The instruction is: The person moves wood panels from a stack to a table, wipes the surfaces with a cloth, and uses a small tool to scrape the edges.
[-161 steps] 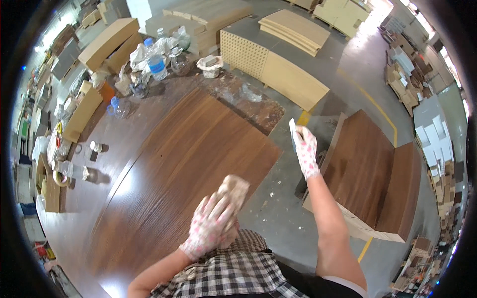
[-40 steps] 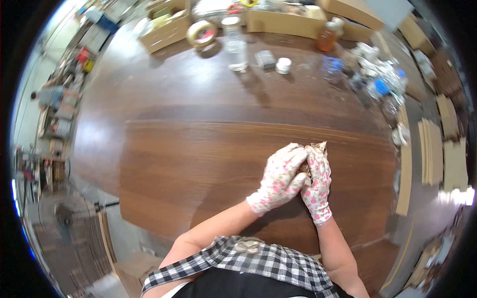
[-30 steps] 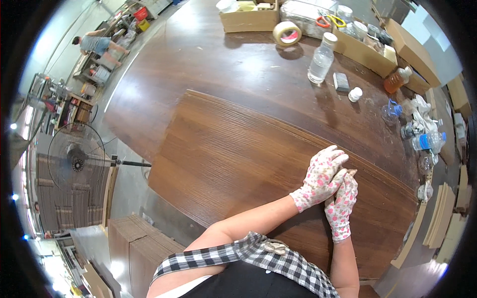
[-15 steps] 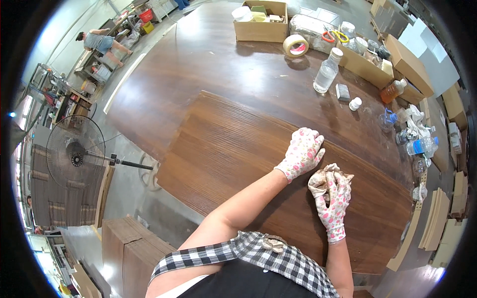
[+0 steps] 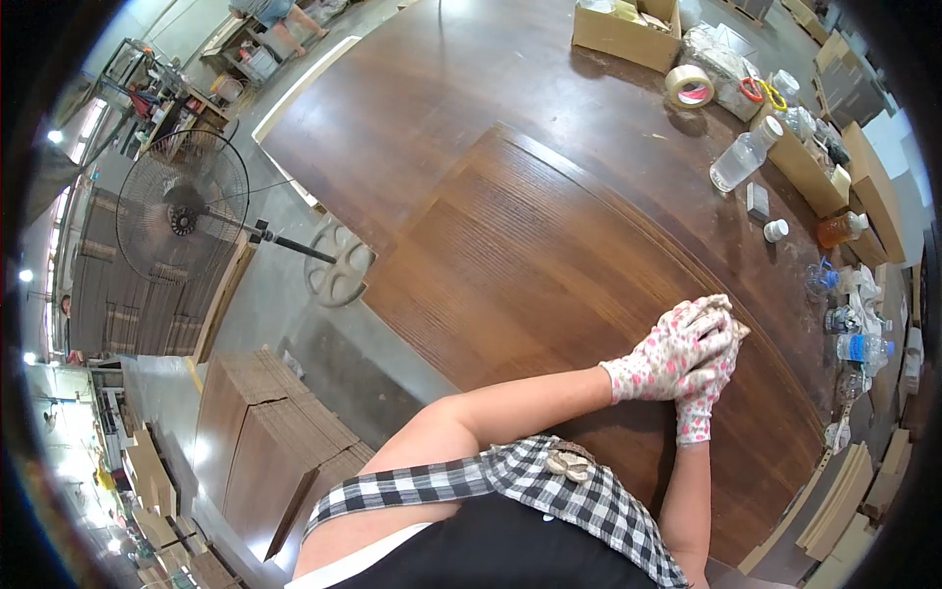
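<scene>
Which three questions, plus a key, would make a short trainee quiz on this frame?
1. True or false: the left hand and the right hand overlap in view above the board.
2. What colours are the handles of the scissors?
a) black and white
b) red and yellow
c) blue and green
3. Fill in: the fan stands on the ____ side of the picture.

Key: 1 true; 2 b; 3 left.

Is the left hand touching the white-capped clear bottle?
Apart: the head view shows brown wood between the left hand and the white-capped clear bottle.
</scene>
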The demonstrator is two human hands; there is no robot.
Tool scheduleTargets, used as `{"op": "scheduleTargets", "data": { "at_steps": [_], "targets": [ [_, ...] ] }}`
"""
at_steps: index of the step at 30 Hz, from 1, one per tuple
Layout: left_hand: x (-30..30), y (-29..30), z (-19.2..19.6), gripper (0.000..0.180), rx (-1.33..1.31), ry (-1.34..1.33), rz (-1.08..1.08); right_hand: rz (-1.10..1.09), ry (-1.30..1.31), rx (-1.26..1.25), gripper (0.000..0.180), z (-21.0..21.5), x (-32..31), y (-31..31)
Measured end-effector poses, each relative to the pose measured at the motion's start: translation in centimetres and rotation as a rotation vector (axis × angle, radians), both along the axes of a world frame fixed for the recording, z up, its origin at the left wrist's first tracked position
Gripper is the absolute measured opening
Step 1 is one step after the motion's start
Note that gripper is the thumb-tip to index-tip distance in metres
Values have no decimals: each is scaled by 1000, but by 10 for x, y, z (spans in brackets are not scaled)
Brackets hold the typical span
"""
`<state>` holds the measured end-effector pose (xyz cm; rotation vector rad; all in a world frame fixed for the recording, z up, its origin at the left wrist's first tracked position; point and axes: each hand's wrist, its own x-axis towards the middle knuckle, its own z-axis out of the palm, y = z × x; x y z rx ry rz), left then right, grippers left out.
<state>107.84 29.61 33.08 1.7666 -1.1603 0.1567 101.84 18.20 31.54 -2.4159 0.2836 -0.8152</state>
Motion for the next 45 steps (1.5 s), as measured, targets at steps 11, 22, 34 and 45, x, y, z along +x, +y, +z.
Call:
{"op": "scheduleTargets", "data": {
  "at_steps": [11, 22, 34, 45],
  "targets": [
    [44, 22, -1, 44, 204, -20, 87, -9, 122, -214, 43, -7, -14, 3],
    [69, 17, -15, 38, 330, -218, 179, -189, 119, -241, 45, -11, -30, -16],
    [84, 34, -18, 46, 361, -276, 65, -164, 124, -266, 29, 24, -60, 47],
    [91, 42, -21, 46, 423, -361, -62, -477, 139, 268, 23, -11, -189, 84]
  ]
}}
